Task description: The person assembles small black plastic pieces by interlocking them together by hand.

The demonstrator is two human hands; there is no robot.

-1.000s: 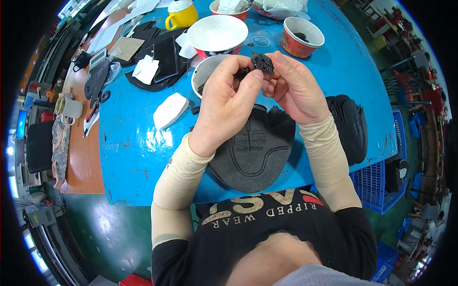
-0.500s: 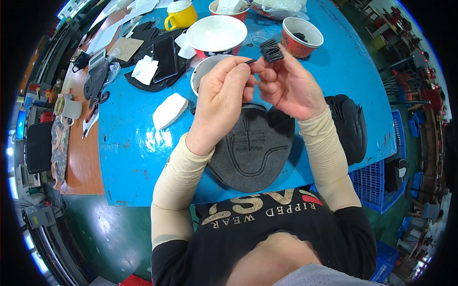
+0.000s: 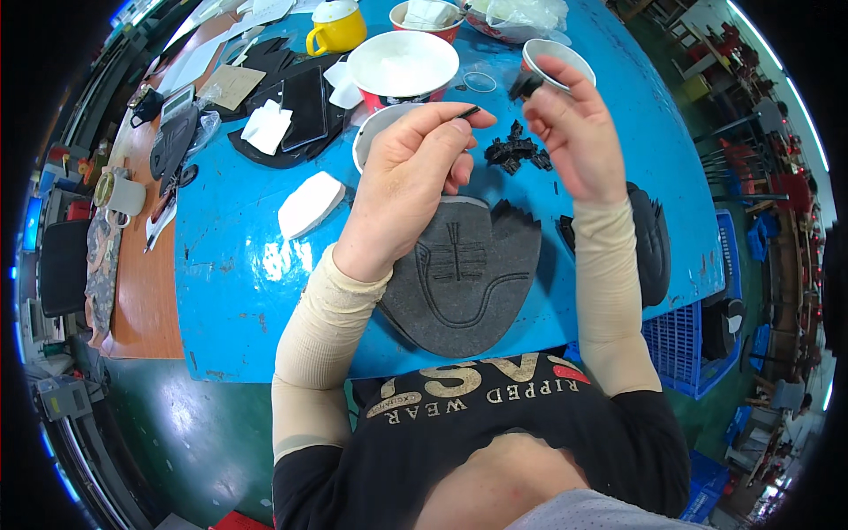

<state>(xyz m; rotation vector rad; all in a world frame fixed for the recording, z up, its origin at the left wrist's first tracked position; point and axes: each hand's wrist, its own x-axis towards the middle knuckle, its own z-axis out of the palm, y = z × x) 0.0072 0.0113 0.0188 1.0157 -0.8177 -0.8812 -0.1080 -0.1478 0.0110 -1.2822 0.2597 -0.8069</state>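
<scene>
My left hand [image 3: 411, 168] pinches a thin, short black strip [image 3: 468, 112] between thumb and forefinger, above the near edge of a white bowl. Apart from it, my right hand [image 3: 583, 132] grips a small black ribbed piece [image 3: 526, 86] in front of a paper cup [image 3: 558, 56]. Below the hands lies a dark grey, rounded flat pad [image 3: 481, 296] with stitched or grooved lines, its upper right edge jagged with black pieces. A little heap of black bits [image 3: 515, 148] sits on the table between the hands.
A large white bowl [image 3: 402, 66], a yellow mug [image 3: 337, 28] and a white folded cloth [image 3: 311, 205] stand or lie on the blue table [image 3: 256, 309]. Black curved pads [image 3: 652, 247] are stacked at the right, above a blue crate [image 3: 680, 340]. A black phone [image 3: 305, 106] lies at the left.
My right hand has moved right, away from my left hand, carrying the black ribbed piece toward the paper cup. The heap of black bits now shows. My left hand stays nearly in place.
</scene>
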